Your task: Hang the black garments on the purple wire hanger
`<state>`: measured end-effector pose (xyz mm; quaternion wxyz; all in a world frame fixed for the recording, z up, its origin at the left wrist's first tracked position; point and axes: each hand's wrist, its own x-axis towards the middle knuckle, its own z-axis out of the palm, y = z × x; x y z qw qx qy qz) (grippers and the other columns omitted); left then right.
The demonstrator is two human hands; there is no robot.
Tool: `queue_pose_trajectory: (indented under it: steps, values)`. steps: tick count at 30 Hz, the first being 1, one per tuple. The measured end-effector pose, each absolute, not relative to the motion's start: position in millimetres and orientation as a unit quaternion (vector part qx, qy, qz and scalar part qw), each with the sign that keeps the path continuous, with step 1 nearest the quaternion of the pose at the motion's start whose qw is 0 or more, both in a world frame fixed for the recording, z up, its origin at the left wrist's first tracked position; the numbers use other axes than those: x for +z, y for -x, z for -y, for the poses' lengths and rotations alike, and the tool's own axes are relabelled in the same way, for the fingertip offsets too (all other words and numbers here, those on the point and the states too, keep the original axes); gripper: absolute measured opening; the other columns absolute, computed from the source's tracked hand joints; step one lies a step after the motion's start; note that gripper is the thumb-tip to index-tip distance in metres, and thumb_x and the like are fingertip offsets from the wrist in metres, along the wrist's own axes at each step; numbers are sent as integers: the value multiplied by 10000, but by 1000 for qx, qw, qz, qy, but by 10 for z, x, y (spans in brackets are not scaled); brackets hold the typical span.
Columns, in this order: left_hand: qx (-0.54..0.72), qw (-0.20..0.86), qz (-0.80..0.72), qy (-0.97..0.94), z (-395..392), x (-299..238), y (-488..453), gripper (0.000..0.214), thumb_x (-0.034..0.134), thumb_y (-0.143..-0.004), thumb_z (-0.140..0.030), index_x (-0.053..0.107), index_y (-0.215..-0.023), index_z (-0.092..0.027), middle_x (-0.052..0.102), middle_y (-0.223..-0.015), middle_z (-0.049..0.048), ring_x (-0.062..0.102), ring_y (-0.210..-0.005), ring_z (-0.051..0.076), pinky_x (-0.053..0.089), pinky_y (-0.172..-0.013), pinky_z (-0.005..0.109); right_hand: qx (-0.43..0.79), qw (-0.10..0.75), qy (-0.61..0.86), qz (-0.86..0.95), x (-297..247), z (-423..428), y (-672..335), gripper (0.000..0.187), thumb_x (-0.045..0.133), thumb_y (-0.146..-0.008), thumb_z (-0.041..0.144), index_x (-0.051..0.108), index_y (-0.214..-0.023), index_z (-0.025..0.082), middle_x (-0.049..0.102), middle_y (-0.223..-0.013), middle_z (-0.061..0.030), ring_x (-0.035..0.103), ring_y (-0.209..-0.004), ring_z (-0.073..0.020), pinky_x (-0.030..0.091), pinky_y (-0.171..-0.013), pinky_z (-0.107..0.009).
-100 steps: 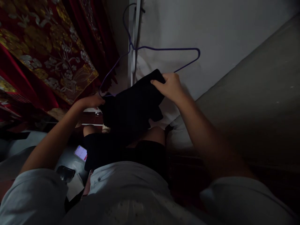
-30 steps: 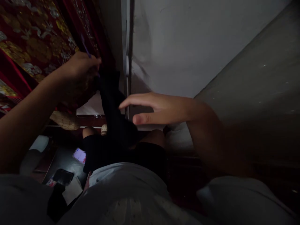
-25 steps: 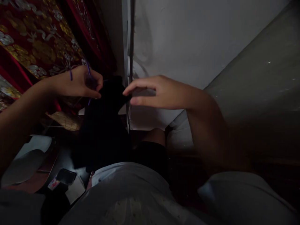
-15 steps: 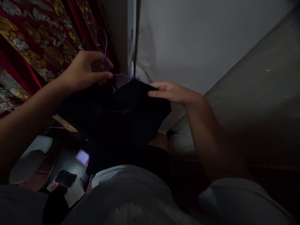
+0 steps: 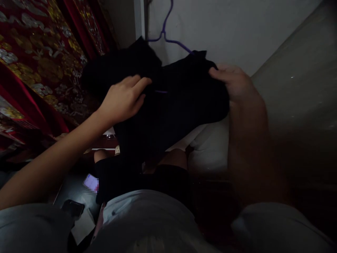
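A black garment [image 5: 184, 95], its exact cut lost in the dark, is spread in front of me. A purple clothes hanger [image 5: 163, 32] sticks up from its neck opening, the arms running into the cloth. A short piece of the hanger's purple bar also shows lower down. My left hand [image 5: 126, 96] has its fingers closed on the front of the garment, left of that bar. At the garment's right shoulder end, my right hand [image 5: 234, 82] grips the edge, thumb in front and the other fingers mostly hidden or blurred.
Red cloth with gold and silver embroidery [image 5: 44, 52] fills the left side. A pale wall [image 5: 216, 31] and a large plastic-looking covered surface [image 5: 297, 98] lie to the right. Below left, a dark stool-like surface [image 5: 65, 191] bears a lit phone [image 5: 91, 182] and a dark device [image 5: 73, 209].
My left hand has left the hanger and now holds the cloth. The hanger has moved right and stands upright in the neck opening. My right hand has moved right and up, spreading the garment.
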<state>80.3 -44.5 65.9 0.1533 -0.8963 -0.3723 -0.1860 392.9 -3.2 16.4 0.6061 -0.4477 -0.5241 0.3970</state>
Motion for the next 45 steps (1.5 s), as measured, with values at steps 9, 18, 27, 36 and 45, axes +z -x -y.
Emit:
queue_pose_trajectory:
  steps: [9, 18, 27, 36, 45]
  values:
    - [-37, 160, 371, 914, 433, -190, -597, 566, 436, -1022, -246, 419, -1587, -270, 692, -874, 63, 658, -711, 197, 495, -708, 295, 485, 540, 453, 518, -98, 84, -3874, 163, 623, -966, 100, 779, -1011, 116, 779, -864, -58, 698, -650, -85, 556, -667, -220]
    - [-53, 93, 477, 872, 443, -578, -717, 290, 486, -1017, -258, 711, -1143, -127, 692, -1009, 140, 696, -799, 267, 480, -650, 335, 223, 575, 535, 577, -448, 85, -3714, 211, 734, -827, 118, 701, -1027, 176, 718, -1049, -64, 666, -972, -183, 541, -893, -351]
    - [-425, -99, 471, 767, 641, -1074, -854, 273, 487, -922, -121, 748, -980, -174, 741, -926, 50, 667, -879, 202, 527, -859, 331, 363, 659, 475, 457, -1658, 692, -2416, 284, 592, -903, 497, 567, -879, 215, 530, -750, 7, 495, -656, -124, 435, -607, -253]
    - [-542, -262, 446, 662, 1044, -1148, -1123, 270, 484, -969, -163, 748, -1023, -179, 704, -991, 69, 675, -780, 168, 552, -708, 275, 532, 604, 428, 412, -1924, 1048, -2230, 424, 579, -856, 637, 552, -822, 215, 579, -721, 0, 458, -558, -111, 336, -491, -248]
    - [-589, -298, 445, 605, 1177, -1220, -1121, 337, 516, -1018, -268, 612, -1339, -240, 702, -1161, 83, 728, -827, 168, 611, -764, 287, 529, 600, 437, 411, -1678, 1122, -2343, 207, 581, -814, 415, 623, -727, 232, 616, -656, -3, 522, -565, -137, 353, -499, -257]
